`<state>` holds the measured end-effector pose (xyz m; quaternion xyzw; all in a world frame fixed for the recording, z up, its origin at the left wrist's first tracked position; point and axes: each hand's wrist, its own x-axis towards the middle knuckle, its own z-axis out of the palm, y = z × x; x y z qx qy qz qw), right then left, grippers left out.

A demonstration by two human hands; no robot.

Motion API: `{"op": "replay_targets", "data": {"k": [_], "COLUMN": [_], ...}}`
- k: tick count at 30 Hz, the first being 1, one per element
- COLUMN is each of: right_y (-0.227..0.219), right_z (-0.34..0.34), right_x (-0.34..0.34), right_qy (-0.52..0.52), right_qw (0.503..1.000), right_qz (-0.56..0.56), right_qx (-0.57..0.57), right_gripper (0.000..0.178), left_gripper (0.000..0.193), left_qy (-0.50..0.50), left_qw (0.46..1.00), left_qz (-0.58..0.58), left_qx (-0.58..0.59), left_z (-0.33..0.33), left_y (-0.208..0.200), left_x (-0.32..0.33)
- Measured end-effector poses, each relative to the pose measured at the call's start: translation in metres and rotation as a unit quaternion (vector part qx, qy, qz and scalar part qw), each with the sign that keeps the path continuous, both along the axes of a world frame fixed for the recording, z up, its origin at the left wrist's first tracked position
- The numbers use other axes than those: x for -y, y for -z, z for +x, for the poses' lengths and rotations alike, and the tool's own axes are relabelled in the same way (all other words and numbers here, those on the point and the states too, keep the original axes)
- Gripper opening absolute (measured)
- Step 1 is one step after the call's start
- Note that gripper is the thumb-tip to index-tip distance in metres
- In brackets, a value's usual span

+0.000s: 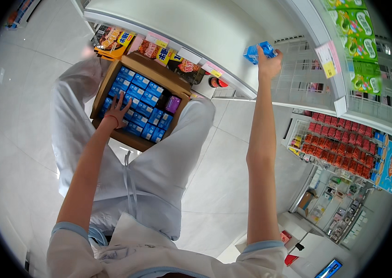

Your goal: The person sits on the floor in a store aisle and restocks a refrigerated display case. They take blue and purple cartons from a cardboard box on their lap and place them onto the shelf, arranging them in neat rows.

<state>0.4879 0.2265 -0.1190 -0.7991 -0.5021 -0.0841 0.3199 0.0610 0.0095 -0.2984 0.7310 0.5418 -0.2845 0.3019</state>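
Pinches a small blue box [253,53] between thumb and fingers of the right hand [271,64], at the far right part of a pale shelf [196,21], just beside a white wire grid [293,74]. Cannot tell from this angle about contact between box and shelf. Lays the left hand [116,112], with a red cord [114,119] around the wrist, over the near left part of an open cardboard carton [152,67], fingers spread across the tops of blue boxes [144,110] packed there in rows; cannot tell of any grip on one of them. Has the carton set askew between the knees of pale grey trousers [154,180]. Has a purple box [172,104] at its right side, next to a dark gap among the blue ones. Faces yellow and black packets [115,41] just beyond the carton, below the shelf edge and its price tags [212,69]. Has green packages [358,28] at the far right and, nearer on that side, rows of red packets [339,143] beside a blue sign [391,164], above a pale tiled floor [219,176].
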Motion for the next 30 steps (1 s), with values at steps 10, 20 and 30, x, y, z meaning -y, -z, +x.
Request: {"op": "replay_targets", "data": {"k": [10,20,30], "right_y": [0.03,0.002,0.013], "right_z": [0.068,0.052,0.02], "right_x": [-0.044,-0.045,-0.036], "right_qy": [-0.031,0.052,0.061], "right_qw": [0.997,0.982,0.966], "right_qz": [0.014,-0.142,-0.119], "right_qx": [-0.066,0.111,0.221], "right_gripper": [0.074,0.084,0.068], "left_gripper": [0.088,0.067,0.054], "left_qy": [-0.016,-0.013,0.101], "left_qw": [0.985,0.984,0.973], "left_qz": [-0.084,-0.108,-0.118], "left_qx": [-0.15,-0.138,-0.173], "left_z": [0.04,0.041,0.072], "left_y": [-0.03,-0.017,-0.044], "left_x": [-0.022,-0.036,-0.055]}}
